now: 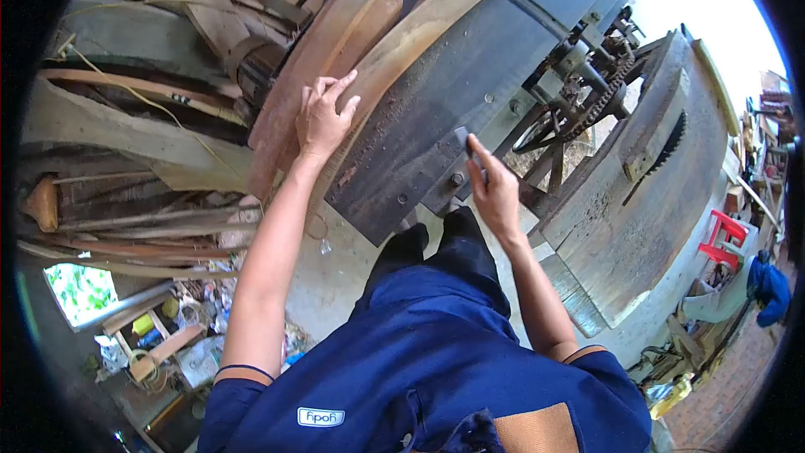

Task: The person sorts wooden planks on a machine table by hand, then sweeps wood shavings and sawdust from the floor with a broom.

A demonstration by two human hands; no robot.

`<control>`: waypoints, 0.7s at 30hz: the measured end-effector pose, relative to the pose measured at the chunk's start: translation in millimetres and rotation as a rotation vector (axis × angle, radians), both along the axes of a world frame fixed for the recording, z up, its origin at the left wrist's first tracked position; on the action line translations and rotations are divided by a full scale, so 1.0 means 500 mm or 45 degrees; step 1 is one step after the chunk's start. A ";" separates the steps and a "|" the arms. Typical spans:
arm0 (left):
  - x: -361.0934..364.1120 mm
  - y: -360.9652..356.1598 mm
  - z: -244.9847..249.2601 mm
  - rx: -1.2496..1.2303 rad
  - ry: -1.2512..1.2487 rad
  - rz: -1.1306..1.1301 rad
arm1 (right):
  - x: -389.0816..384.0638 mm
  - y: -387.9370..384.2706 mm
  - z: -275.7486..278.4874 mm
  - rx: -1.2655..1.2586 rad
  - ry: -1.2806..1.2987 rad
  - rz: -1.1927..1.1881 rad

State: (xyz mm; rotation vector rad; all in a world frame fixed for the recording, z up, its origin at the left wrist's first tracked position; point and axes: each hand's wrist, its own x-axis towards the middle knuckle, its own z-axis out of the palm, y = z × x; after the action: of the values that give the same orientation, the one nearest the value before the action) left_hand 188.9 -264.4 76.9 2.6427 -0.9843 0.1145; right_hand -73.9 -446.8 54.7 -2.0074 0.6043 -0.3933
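Inspection covered a single head view, looking down over the person's blue shirt with tan trim (436, 369) towards a timber-working machine.

Left hand (323, 117): it lay open on a long, curved, reddish-brown wooden plank (314, 59). The fingers were spread and the palm pressed flat against the face of the board. Nothing was enclosed in it. The plank leaned upward and to the right. A paler curved plank (419, 29) ran alongside it, just beside the fingertips.

Right hand (495, 189): it was closed about a small dark grey flat piece (460, 139), pinched between thumb and fingers. The upper end of the piece protruded above the fingertips. The piece stood at the lower edge of the dark, rust-stained steel machine bed (444, 92), close to a bolt head (457, 178). Whether the piece touched the bed could not be told, and what kind of object it was could not be made out.

Surroundings: a rusty drive chain and sprocket (599, 96) sat to the right of the steel bed. Beyond it, a toothed circular saw blade (673, 138) rose through a slot in a grey, dust-covered bench top (620, 235). A red plastic chair (726, 239) and a blue cloth (769, 287) were well apart at the far right. Rough stacked timber offcuts (126, 201) filled the left side. The two hands were well apart from one another, with the steel bed lying between them.
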 end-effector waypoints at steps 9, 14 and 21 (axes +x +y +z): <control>-0.022 -0.014 0.010 0.066 -0.008 0.048 | -0.005 0.052 -0.020 0.248 0.037 0.123; -0.052 -0.003 0.032 0.271 0.054 0.083 | 0.006 0.045 -0.027 0.254 0.112 0.115; -0.235 0.132 -0.031 0.240 0.097 -0.401 | 0.061 0.053 -0.006 0.133 0.068 0.187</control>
State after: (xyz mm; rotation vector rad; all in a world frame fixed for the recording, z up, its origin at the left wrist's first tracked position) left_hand 71.2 -198.2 61.2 2.5910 -1.4305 -0.1574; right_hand -43.2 -420.4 51.8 -1.9527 0.4967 -0.2158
